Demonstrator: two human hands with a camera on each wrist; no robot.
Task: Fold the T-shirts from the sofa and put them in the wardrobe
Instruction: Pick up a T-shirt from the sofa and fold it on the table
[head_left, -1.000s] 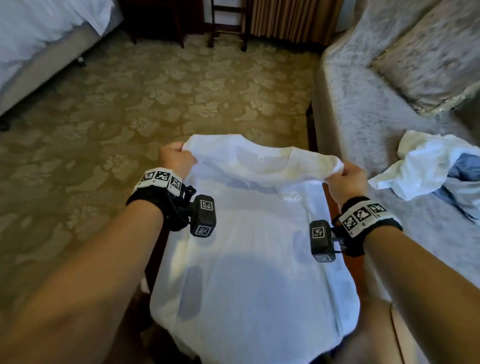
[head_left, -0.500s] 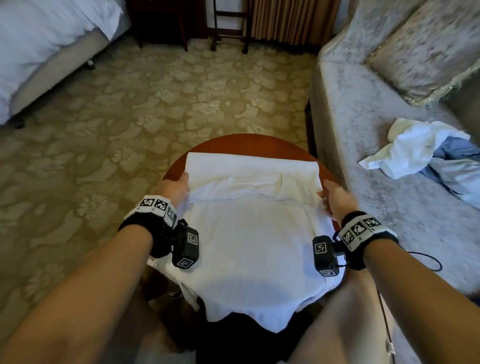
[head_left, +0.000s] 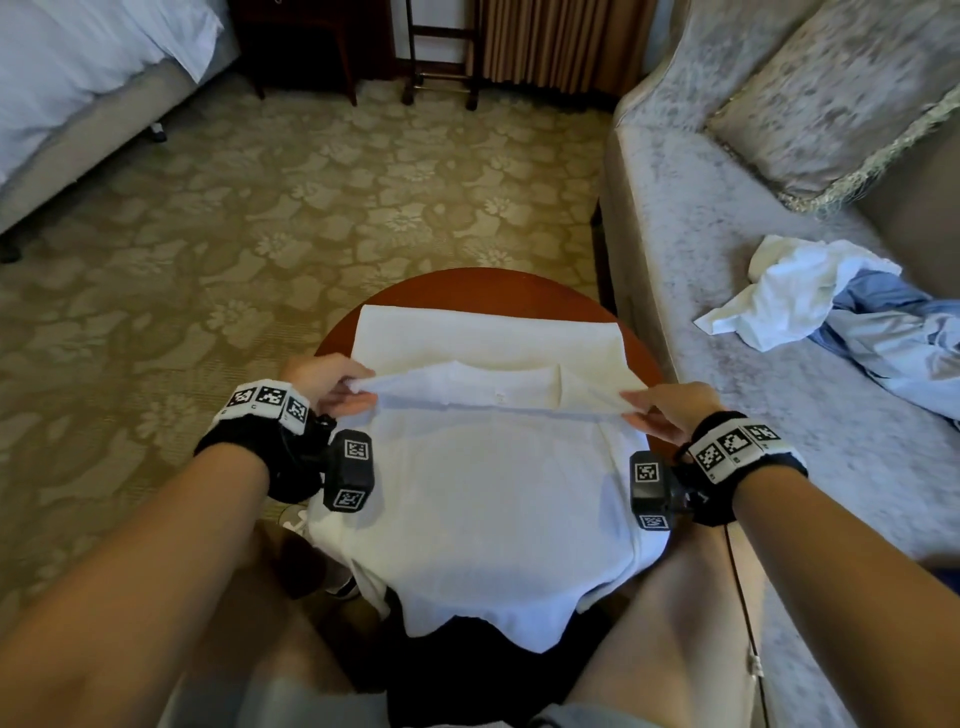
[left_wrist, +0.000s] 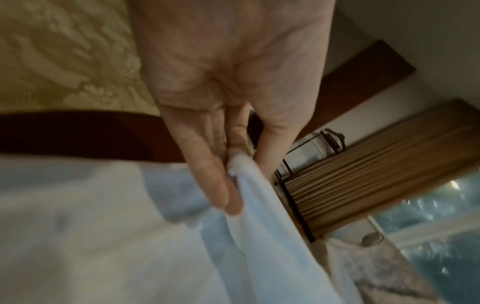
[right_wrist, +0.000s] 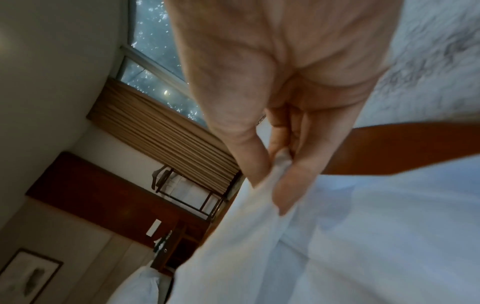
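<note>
Thin, matt white cotton-like T-shirt cloth (head_left: 483, 483) at frame centre, over a round, glossy reddish-brown wooden table (head_left: 483, 288). Silvery-grey, plush, mottled velvet-like sofa upholstery (head_left: 691, 218) at right. Matt, beige floral-patterned carpet (head_left: 260, 208) at left.

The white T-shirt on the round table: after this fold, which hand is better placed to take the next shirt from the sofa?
Right hand: the sofa and its crumpled shirts lie on that side. Both hands, left hand too, pinch the white T-shirt now.

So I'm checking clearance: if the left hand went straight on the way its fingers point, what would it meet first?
Probably the white T-shirt itself: the left hand points inward along the shoulder edge it pinches; depth is unclear.
</note>
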